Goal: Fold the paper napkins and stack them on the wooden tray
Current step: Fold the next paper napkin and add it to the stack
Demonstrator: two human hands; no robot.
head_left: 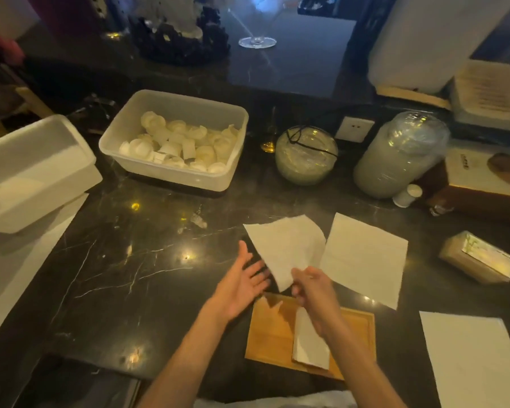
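Observation:
A wooden tray (270,334) lies at the counter's near edge with a folded white napkin (310,343) on it. Just above the tray my right hand (314,290) pinches the lower corner of an unfolded white napkin (289,245) and holds it lifted over the dark counter. My left hand (242,285) is open, palm up, fingers spread, close to the left edge of that napkin without gripping it. A second flat napkin (365,257) lies on the counter to the right. A third flat napkin (477,360) lies at the near right.
A clear plastic tub (130,134) of white cup-like pieces stands behind. White foam boxes (27,172) sit at the left. A glass bowl (306,156), a bagged stack of lids (401,154), a small white cup (407,195) and a wrapped pack (477,257) crowd the right side.

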